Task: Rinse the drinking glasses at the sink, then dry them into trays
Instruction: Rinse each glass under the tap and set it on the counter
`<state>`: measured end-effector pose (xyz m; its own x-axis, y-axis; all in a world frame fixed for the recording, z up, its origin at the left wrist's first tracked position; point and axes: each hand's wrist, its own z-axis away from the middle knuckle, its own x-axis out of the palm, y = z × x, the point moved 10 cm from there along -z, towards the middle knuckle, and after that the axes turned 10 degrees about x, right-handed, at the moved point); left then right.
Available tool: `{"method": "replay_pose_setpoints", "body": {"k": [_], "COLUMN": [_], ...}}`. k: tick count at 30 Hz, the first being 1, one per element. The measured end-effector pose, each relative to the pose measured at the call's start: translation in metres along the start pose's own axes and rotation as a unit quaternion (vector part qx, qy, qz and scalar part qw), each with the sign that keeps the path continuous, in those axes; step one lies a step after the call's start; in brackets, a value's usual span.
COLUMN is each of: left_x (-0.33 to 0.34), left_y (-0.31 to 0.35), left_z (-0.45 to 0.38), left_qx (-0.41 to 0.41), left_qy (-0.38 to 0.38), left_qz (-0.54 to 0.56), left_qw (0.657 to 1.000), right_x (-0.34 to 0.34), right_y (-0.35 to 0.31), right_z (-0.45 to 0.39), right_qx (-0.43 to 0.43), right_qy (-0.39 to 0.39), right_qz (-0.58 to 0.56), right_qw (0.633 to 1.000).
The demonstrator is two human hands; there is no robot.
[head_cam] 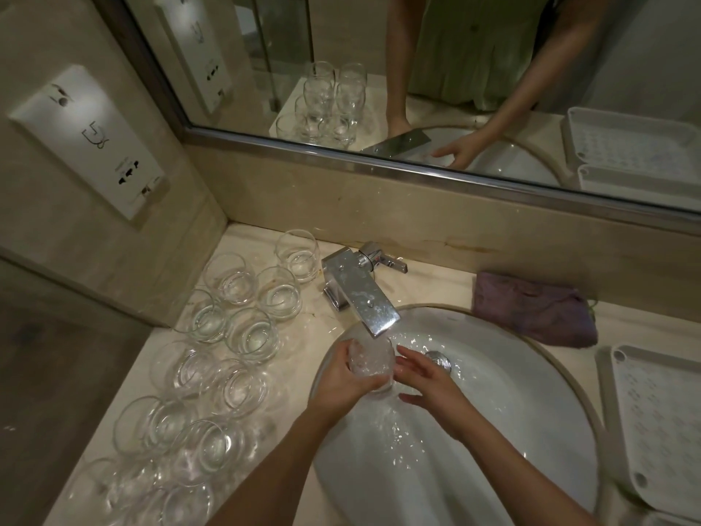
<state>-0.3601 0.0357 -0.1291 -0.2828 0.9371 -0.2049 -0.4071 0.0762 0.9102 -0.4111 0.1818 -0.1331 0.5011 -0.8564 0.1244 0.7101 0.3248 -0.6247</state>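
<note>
Left hand: I'm seeing my left hand [343, 377] wrapping its fingers round a drinking glass [371, 360] and holding it right under the faucet [360, 294] spout, over the sink [493, 373] basin.
Right hand: my right hand [426, 377] is sitting beside the glass with fingers out fairly straight, fingertips touching its side, not really gripping.
Water: it's running into the glass and splashing down the basin.
Other glasses: a whole bunch of glasses [212, 358] is standing on the counter [333, 320] left of the sink.
Tray: a white tray [660, 423] is lying right of the sink.
Cloth: a purple cloth [535, 307] is resting behind it, near the wall.
</note>
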Motion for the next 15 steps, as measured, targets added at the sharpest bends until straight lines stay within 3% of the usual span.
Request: {"method": "replay_pose_setpoints", "body": {"k": [8, 15], "left_x": [0.004, 0.002], "left_y": [0.013, 0.006], "left_z": [-0.001, 0.000], "left_qx": [0.038, 0.018], "left_qy": [-0.002, 0.008], "left_qz": [-0.051, -0.039], "left_qw": [0.998, 0.999], "right_x": [-0.027, -0.023], "right_y": [0.000, 0.003], "right_z": [0.004, 0.004], "right_qx": [0.001, 0.004], "right_qy": [0.064, 0.073], "right_qz": [0.000, 0.026], "right_qw": [0.998, 0.997]}}
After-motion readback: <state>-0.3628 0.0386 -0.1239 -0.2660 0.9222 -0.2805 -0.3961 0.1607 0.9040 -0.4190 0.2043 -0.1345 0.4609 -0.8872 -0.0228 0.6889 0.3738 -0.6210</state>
